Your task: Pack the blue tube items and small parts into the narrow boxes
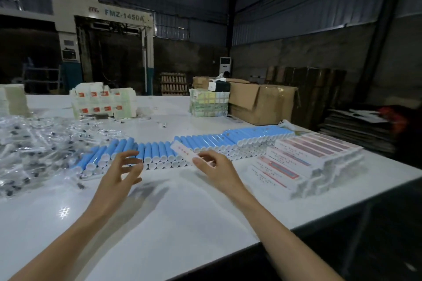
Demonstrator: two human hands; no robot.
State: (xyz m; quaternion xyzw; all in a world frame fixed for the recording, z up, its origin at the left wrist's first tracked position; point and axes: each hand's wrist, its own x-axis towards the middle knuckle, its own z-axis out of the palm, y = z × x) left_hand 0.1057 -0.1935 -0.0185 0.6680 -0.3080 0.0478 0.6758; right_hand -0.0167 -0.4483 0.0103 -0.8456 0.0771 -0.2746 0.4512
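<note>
A long row of blue tubes [157, 151] with white caps lies stacked across the middle of the white table [146, 223]. My right hand [215, 172] holds one narrow white box [186, 151] with red marks, tilted over the tubes. My left hand [124, 172] hovers just in front of the tubes with fingers spread and holds nothing. A heap of small parts in clear bags [34, 150] lies at the left. Stacked narrow boxes [306, 159] with pink and red print sit at the right.
White carton stacks [102, 102] and another bundle [209, 105] stand at the back of the table. Beside that bundle is an open brown cardboard box [262, 102]. The table's right edge runs diagonally past the stacked boxes. A large machine stands behind.
</note>
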